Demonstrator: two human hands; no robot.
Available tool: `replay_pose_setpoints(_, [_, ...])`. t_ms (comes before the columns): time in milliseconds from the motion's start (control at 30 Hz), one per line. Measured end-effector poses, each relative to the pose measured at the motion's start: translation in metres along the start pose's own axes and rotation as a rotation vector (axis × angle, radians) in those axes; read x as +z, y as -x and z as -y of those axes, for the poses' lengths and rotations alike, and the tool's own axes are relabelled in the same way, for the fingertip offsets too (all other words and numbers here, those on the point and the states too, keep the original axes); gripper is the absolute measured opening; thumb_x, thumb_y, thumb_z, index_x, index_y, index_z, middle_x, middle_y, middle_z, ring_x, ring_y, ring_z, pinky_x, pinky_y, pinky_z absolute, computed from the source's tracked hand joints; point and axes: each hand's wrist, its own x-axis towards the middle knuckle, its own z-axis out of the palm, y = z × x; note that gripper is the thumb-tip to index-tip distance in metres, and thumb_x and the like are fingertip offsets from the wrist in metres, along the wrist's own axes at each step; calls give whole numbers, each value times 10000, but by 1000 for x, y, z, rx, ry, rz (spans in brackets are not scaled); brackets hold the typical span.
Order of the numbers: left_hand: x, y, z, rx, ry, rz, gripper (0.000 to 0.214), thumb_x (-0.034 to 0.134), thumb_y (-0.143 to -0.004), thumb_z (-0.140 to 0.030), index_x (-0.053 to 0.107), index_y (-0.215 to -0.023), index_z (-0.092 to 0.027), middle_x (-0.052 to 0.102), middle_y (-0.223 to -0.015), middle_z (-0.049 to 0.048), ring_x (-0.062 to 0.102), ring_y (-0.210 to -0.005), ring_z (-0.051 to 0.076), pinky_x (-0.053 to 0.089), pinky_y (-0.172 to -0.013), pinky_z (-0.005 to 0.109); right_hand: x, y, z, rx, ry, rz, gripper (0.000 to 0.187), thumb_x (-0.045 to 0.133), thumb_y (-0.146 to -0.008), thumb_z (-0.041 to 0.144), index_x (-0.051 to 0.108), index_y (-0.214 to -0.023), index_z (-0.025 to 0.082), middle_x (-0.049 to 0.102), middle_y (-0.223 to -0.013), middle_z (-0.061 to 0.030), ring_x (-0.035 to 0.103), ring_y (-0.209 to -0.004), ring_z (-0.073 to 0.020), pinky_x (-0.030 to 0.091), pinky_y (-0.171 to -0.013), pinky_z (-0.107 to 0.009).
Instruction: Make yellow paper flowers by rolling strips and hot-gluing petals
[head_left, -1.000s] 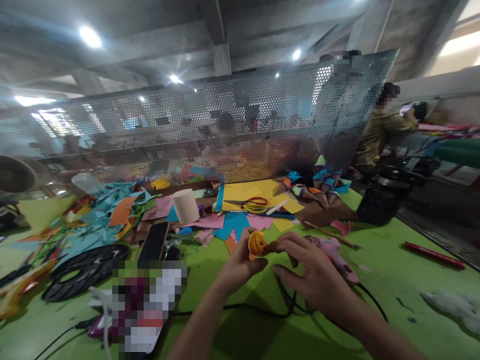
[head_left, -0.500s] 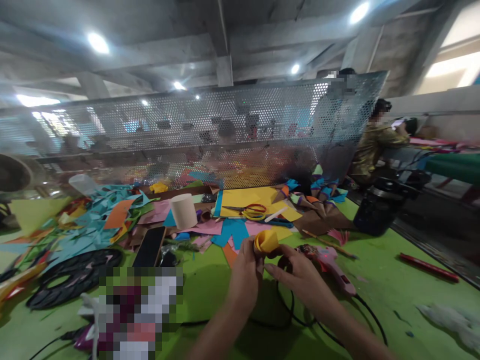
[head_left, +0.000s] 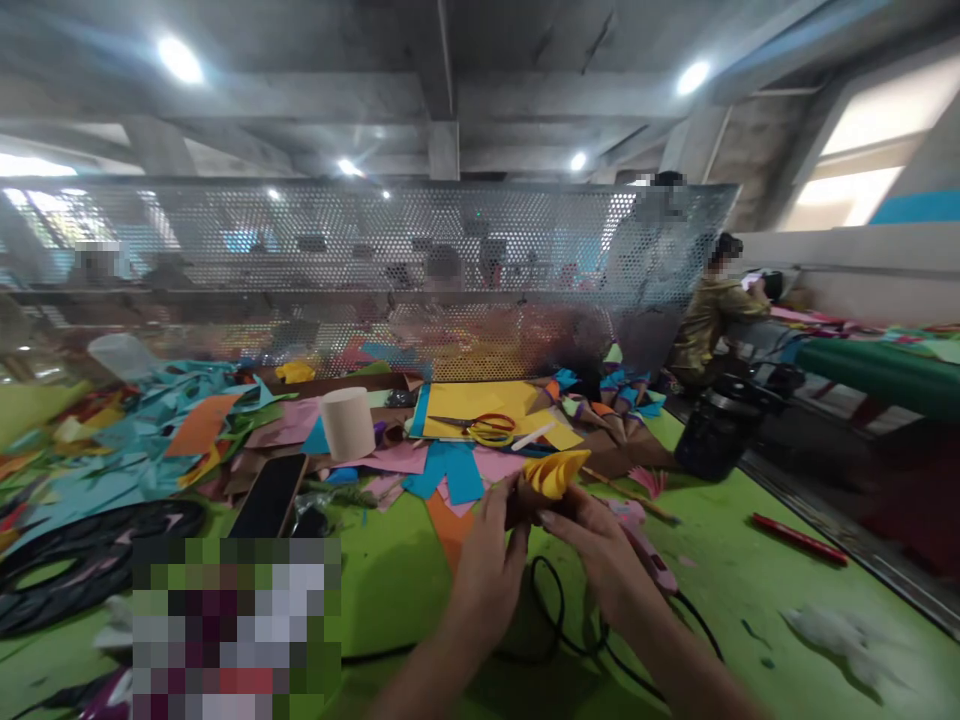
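Note:
Both my hands meet over the green table (head_left: 750, 590) around a rolled yellow paper cone (head_left: 555, 470) with a brown base. My left hand (head_left: 491, 570) grips its left side with closed fingers. My right hand (head_left: 592, 550) pinches the cone's underside from the right. A pink glue gun (head_left: 649, 555) lies just beyond my right hand, its black cord (head_left: 555, 610) looping under my wrists.
Coloured paper scraps (head_left: 187, 420) cover the table's left and back. Scissors (head_left: 484, 428) lie on a yellow sheet, a beige roll (head_left: 346, 422) and a dark phone (head_left: 266, 495) stand nearby. A perforated metal screen (head_left: 375, 260) bounds the back. A person (head_left: 705, 320) sits at right.
The cone has risen and tilted so its yellow mouth faces right, and both hands have closed in beneath it. The view has shifted a little rightward.

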Motion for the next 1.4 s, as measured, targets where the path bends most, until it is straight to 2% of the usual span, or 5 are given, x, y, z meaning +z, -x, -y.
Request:
replay_pose_setpoints(233, [-1,-3,6,-129,210,19,263,508,-847,-144,512,-1097,-222,669,-1110,85,650,-1007,218,479,-883,357,-2,2,1,-31,41,-56,215,716,-746,280,710,-953,221,729,-980,-59,626,-988,-277,450,-932,-397])
replay_pose_setpoints(433, [-4,-3,-3,-296,-77,132,166,415,-898,-221,530,-1014,-195,711,-859,90,661,-797,236,439,-695,316,-2,2,3,-27,54,-24,299,714,-734,251,684,-1031,239,715,-1032,-47,620,-1021,-254,442,-947,-387])
replay_pose_setpoints(633, [2,-3,13,-249,-364,137,251,400,-875,-176,585,-1045,-158,688,-823,138,622,-712,263,369,-610,318,3,5,1,-37,94,94,421,745,-699,283,618,-1098,234,690,-1050,-67,623,-998,-259,482,-879,-394])
replay_pose_setpoints(800, [3,1,13,-96,-428,215,325,339,-871,-125,567,-1102,-139,670,-955,165,610,-880,289,422,-774,369,1,2,-10,-96,248,-29,401,793,-669,341,614,-1002,209,673,-944,-56,613,-900,-248,488,-831,-387])
replay_pose_setpoints(1400, [-15,-12,0,-220,326,171,309,726,-718,-316,688,-987,-169,713,-908,51,588,-845,203,442,-794,302,-8,3,-4,-157,569,-28,450,784,-681,342,623,-1079,205,665,-1046,-61,577,-966,-261,438,-854,-371])
